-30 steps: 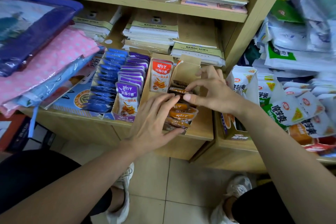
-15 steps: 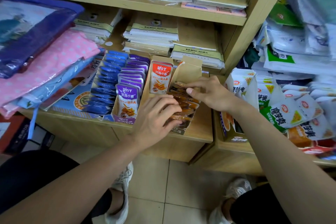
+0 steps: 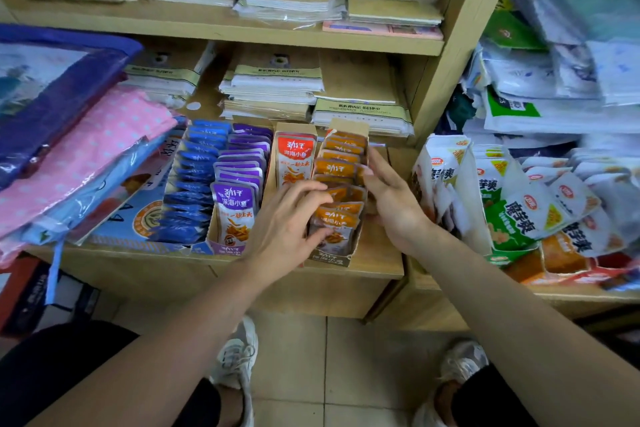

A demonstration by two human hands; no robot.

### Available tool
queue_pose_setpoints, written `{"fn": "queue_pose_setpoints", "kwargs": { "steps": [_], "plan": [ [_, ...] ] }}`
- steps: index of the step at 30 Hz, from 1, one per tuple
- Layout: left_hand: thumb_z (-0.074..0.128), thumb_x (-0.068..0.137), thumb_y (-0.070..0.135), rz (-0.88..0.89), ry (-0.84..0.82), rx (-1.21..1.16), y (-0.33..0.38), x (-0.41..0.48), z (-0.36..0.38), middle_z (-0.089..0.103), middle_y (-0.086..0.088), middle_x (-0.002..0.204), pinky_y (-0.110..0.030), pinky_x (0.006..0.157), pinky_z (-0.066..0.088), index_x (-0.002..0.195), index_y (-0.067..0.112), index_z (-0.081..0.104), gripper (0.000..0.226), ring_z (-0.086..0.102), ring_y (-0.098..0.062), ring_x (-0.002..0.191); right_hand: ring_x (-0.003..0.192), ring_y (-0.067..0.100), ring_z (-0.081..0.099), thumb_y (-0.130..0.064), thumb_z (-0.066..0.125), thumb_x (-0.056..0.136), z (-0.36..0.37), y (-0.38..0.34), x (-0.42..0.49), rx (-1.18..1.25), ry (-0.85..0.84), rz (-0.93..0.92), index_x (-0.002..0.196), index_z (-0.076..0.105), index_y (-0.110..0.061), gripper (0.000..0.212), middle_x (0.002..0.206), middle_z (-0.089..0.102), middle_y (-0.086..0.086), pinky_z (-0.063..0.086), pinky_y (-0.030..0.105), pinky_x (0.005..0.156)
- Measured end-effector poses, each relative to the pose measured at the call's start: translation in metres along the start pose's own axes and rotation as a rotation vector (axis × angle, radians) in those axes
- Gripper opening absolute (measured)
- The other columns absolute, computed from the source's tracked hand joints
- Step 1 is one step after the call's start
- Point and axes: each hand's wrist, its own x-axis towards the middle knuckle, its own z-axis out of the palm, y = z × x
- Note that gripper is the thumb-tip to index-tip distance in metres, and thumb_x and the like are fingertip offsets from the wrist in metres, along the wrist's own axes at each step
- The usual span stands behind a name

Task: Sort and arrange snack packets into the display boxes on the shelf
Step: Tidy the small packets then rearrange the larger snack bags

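A row of orange snack packets [image 3: 335, 168] stands upright in a narrow cardboard display box [image 3: 330, 258] on the wooden shelf [image 3: 381, 263]. My left hand [image 3: 289, 218] lies over the box's left side, its curled fingers pressing the front packets. My right hand [image 3: 389, 199] is against the box's right side, fingertips touching the packets in the middle of the row. Left of it stand a red packet [image 3: 294, 163] in its own box, a row of purple packets [image 3: 239, 184] and a row of blue packets [image 3: 197, 180].
Green-and-white snack bags [image 3: 509, 204] fill boxes on the lower shelf to the right. Plastic-wrapped fabric items [image 3: 69, 146] lie at left. Stacks of notebooks [image 3: 277, 87] sit behind the boxes and on the shelf above. My shoes stand on the tiled floor below.
The orange packets were lying slumped in the box; now they stand in an upright row. My right hand has moved from the box's back flap down to its right side.
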Motion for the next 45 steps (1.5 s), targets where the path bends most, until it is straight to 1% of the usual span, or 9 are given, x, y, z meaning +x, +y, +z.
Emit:
{"fn": "queue_pose_setpoints", "kwargs": {
  "steps": [4,9,15,21,26,29,33,39,45],
  "plan": [
    [0.086,0.078,0.031,0.000,0.030,-0.005,-0.005,0.003,0.005,0.058,-0.004,0.126,-0.043,0.088,0.058,0.117,0.017,0.057,0.051,0.061,-0.024,0.114,0.133,0.028,0.050,-0.006,0.048,0.082,-0.002,0.015,-0.020,0.040,-0.178,-0.018,0.148,0.041,-0.034,0.072,0.141,0.057,0.003,0.038,0.063,0.109],
    [0.085,0.078,0.037,0.034,0.027,0.053,-0.009,0.012,0.005,0.060,-0.003,0.122,-0.039,0.086,0.056,0.115,0.016,0.059,0.049,0.064,-0.022,0.107,0.134,0.013,0.051,0.007,0.076,0.081,0.005,0.038,-0.037,-0.175,-0.162,-0.062,0.159,0.013,-0.028,0.106,0.147,0.050,-0.001,0.044,0.047,0.111],
    [0.088,0.073,0.041,-0.020,0.052,0.167,-0.008,0.032,0.003,0.059,-0.002,0.120,-0.041,0.091,0.047,0.113,0.018,0.058,0.055,0.063,-0.023,0.105,0.136,0.012,0.049,0.004,0.076,0.083,0.003,0.048,-0.035,-0.302,-0.167,-0.074,0.160,0.003,-0.032,0.112,0.147,0.051,-0.005,0.042,0.046,0.113],
    [0.085,0.074,0.041,-0.113,-0.026,0.169,-0.007,0.041,0.007,0.054,-0.004,0.134,-0.043,0.102,0.044,0.135,0.021,0.049,0.074,0.055,-0.024,0.122,0.132,-0.003,0.047,-0.002,0.078,0.083,0.004,0.047,-0.037,-0.320,-0.127,-0.061,0.159,0.004,-0.035,0.111,0.145,0.047,-0.021,0.043,0.019,0.105],
    [0.077,0.081,0.051,-0.071,-0.071,0.069,-0.011,0.042,0.002,0.043,0.000,0.148,-0.038,0.109,0.037,0.152,0.026,0.038,0.085,0.043,-0.020,0.135,0.135,0.011,0.049,-0.015,0.085,0.079,0.004,0.045,-0.031,-0.353,0.004,-0.132,0.156,0.022,-0.034,0.100,0.144,0.051,-0.013,0.047,0.046,0.109],
    [0.076,0.083,0.050,-0.036,-0.118,0.102,-0.012,0.039,0.001,0.053,0.000,0.144,-0.050,0.110,0.041,0.147,0.025,0.048,0.075,0.045,-0.022,0.135,0.131,0.009,0.053,-0.012,0.085,0.078,0.006,0.046,-0.031,-0.367,0.005,-0.144,0.156,0.020,-0.032,0.103,0.141,0.053,-0.011,0.050,0.044,0.106],
    [0.078,0.080,0.053,-0.044,-0.097,0.168,-0.011,0.036,0.002,0.059,0.002,0.137,-0.047,0.106,0.042,0.141,0.026,0.054,0.071,0.048,-0.021,0.130,0.133,0.009,0.050,-0.014,0.088,0.075,0.009,0.049,-0.031,-0.339,-0.021,-0.144,0.156,0.016,-0.031,0.110,0.142,0.051,-0.010,0.047,0.040,0.109],
    [0.065,0.088,0.058,-0.046,-0.102,0.215,-0.012,0.036,-0.002,0.059,0.006,0.139,-0.045,0.103,0.044,0.148,0.029,0.048,0.069,0.047,-0.018,0.130,0.138,-0.005,0.038,-0.019,0.088,0.075,0.015,0.049,-0.033,-0.421,0.022,-0.123,0.153,-0.021,-0.042,0.136,0.158,0.029,-0.017,0.038,0.018,0.109],
    [0.054,0.093,0.050,-0.084,-0.087,0.157,-0.013,0.043,-0.011,0.067,0.007,0.131,-0.045,0.093,0.048,0.140,0.027,0.060,0.052,0.053,-0.018,0.122,0.141,-0.019,0.011,-0.031,0.081,0.082,0.013,0.051,-0.041,-0.710,0.029,-0.296,0.158,-0.004,-0.040,0.114,0.165,-0.012,-0.021,0.047,0.037,0.110]
  ]
}}
